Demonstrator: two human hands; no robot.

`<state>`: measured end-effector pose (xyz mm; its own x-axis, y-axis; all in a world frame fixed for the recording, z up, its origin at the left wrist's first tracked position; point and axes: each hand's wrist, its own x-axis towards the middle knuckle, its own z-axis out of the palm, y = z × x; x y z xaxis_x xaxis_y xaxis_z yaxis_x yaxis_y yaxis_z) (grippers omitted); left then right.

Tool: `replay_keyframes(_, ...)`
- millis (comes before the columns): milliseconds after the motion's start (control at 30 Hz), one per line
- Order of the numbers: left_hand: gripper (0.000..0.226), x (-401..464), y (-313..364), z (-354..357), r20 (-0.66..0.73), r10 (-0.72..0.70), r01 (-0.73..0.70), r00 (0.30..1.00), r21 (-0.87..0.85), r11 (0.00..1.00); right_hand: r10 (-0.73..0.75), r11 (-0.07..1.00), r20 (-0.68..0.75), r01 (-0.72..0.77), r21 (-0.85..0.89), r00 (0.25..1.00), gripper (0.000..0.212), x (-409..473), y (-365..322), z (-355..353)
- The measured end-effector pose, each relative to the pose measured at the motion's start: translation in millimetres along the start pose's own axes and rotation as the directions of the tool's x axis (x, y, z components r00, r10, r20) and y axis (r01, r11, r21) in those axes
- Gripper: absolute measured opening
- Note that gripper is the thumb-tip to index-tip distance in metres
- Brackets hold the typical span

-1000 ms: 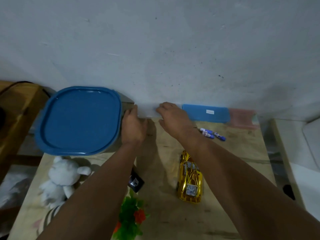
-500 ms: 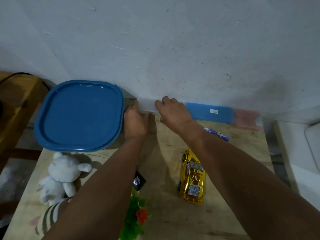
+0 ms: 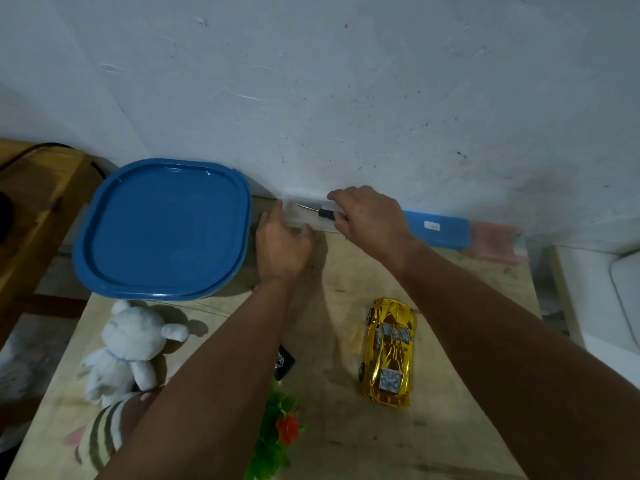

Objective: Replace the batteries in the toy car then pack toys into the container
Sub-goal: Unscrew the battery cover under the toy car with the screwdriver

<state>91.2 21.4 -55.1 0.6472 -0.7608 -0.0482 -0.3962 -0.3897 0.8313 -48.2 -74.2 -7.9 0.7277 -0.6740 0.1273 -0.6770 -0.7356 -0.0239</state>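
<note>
Fingers (image 3: 337, 195) of the right hand (image 3: 372, 220) curl over a clear case (image 3: 304, 216) holding a screwdriver (image 3: 317, 211) at upper centre, left hand (image 3: 282, 242) bracing it, relaxed, while the car (image 3: 389, 353), lower right on the worktop (image 3: 450, 393), looks light, rigid and glossy, best gripped by its flanks.

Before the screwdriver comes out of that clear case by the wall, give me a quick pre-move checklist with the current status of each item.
1. Clear case open, screwdriver visible inside: ok.
2. Left hand steadies the case's near edge: ok.
3. Right hand has a grip on the screwdriver: cannot tell, its fingers cover the handle.
4. Gold toy car within reach on the table, apart from both hands: ok.
5. Car turned belly-up for the battery hatch: not ok, it lies roof-up.
6. Blue-lidded container open for packing: not ok, lid on.
</note>
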Motion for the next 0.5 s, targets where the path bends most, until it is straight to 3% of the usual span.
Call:
replay_keyframes(67,0.058,-3.3,3.9,1.3,-0.014,-0.009,0.009,1.000,-0.005,1.000,0.015,0.998,-0.085,-0.020,-0.059,0.996,0.025,-5.0,1.1,1.3)
replay_keyframes(167,0.064,-6.6,7.0,2.4,-0.009,-0.021,0.021,1.000,0.024,0.999,0.085,0.996,-0.109,-0.085,0.001,0.990,0.013,-9.8,-2.4,3.5)
replay_keyframes(333,0.064,-7.0,10.4,1.6,-0.025,-0.040,0.040,0.999,0.021,0.999,0.122,0.988,-0.123,-0.110,0.107,0.985,0.012,-10.6,-5.7,4.1)
replay_keyframes(500,0.061,-2.1,9.6,3.1,-0.006,-0.075,0.075,0.997,-0.044,0.996,0.060,0.979,-0.126,-0.034,0.199,0.990,0.022,-13.9,-0.1,10.2)
